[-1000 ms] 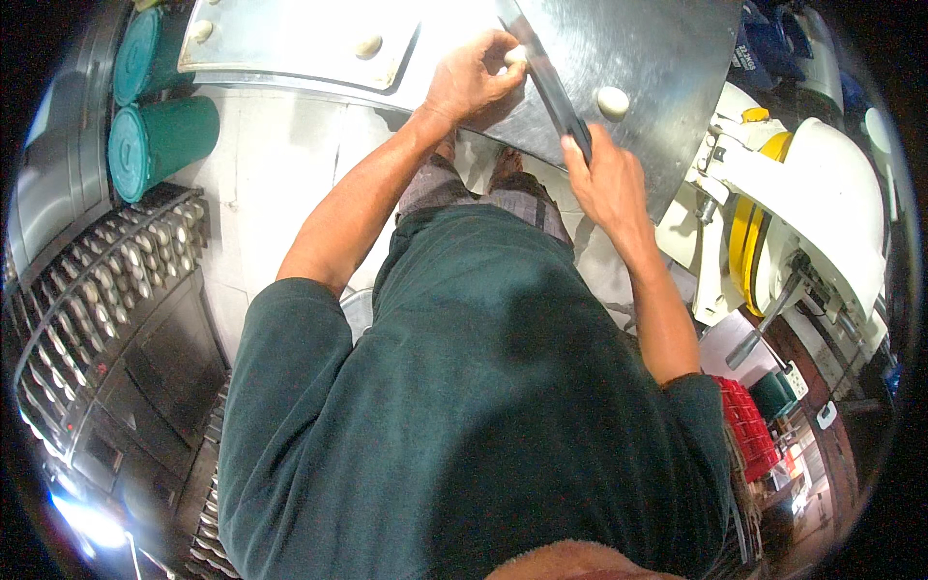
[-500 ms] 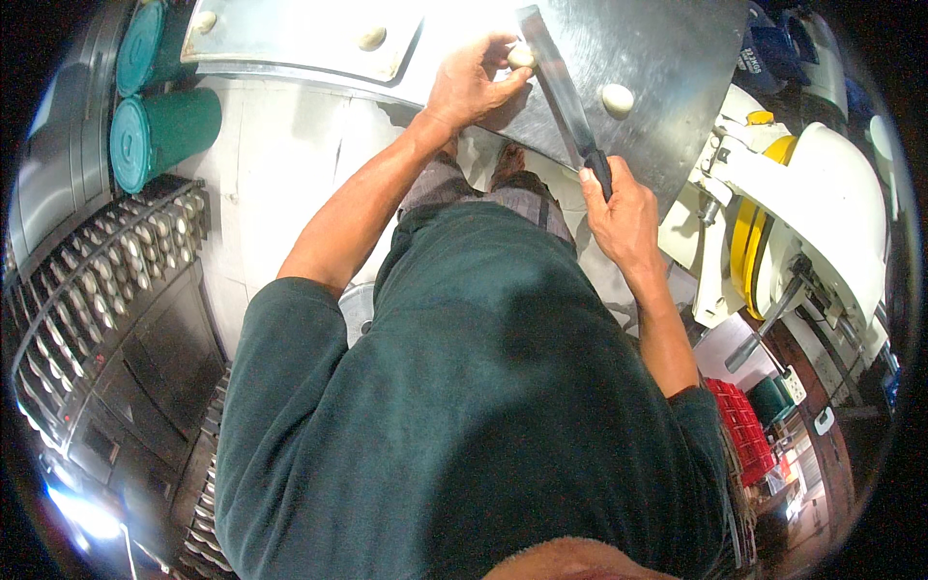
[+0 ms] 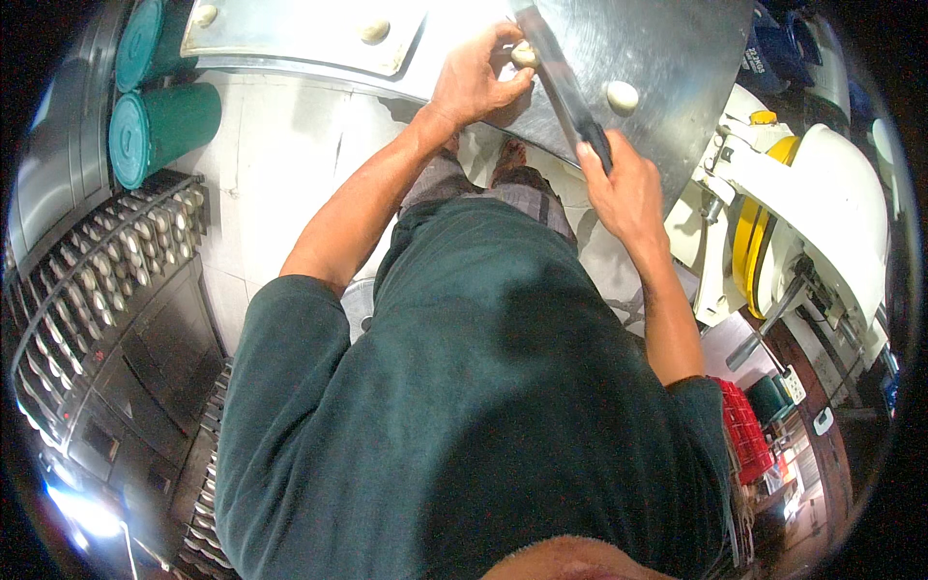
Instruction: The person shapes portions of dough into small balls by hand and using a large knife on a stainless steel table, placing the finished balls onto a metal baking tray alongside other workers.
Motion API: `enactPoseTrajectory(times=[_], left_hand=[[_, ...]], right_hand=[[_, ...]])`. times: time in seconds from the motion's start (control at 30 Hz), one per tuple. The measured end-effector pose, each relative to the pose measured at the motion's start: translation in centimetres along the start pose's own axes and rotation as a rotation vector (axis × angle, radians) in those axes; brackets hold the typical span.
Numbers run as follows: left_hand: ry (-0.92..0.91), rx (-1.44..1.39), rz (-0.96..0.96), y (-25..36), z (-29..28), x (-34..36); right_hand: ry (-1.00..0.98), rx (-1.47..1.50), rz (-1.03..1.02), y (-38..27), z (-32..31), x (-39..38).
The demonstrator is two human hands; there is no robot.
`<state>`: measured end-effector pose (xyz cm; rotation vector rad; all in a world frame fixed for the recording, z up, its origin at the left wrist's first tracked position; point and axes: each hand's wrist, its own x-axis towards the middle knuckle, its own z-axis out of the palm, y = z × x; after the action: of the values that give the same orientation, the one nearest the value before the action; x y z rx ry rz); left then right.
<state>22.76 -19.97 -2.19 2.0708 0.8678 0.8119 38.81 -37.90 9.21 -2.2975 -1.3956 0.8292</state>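
Observation:
In my right hand (image 3: 623,184) is the black handle of a long knife (image 3: 559,79), fingers wrapped round it. Its straight blade, smeared by motion, slants away to the far left over the metal table (image 3: 667,106). Just left of the blade, the thumb and fingers of my left hand (image 3: 476,77) are curled round a small pale dough piece (image 3: 523,54) on the table. The blade lies right against or over that piece; I cannot tell whether it touches. A round dough ball (image 3: 622,96) rests right of the knife.
A flat metal tray (image 3: 290,43) on the table's left holds dough balls (image 3: 374,31). Two green lidded bins (image 3: 164,135) and a rack of stacked trays (image 3: 116,251) stand left. On the right is a white machine (image 3: 822,193) with a yellow ring, a red crate (image 3: 742,430) below it.
My right hand has slid the knife a little farther away, toward the far left. A dark line now shows on the dough piece by my left hand, which has barely moved.

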Motion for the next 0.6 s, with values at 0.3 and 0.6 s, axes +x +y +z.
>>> enactPoseTrajectory(times=[0.3, 0.6], left_hand=[[-0.002, -0.018, -0.064, 0.1, 0.3, -0.6], [-0.106, -0.02, -0.137, -0.1, -0.2, -0.2]], right_hand=[[-0.024, 0.053, 0.074, 0.7, -0.5, -3.4], [-0.007, 0.012, -0.018, 1.1, 1.7, -0.1]])
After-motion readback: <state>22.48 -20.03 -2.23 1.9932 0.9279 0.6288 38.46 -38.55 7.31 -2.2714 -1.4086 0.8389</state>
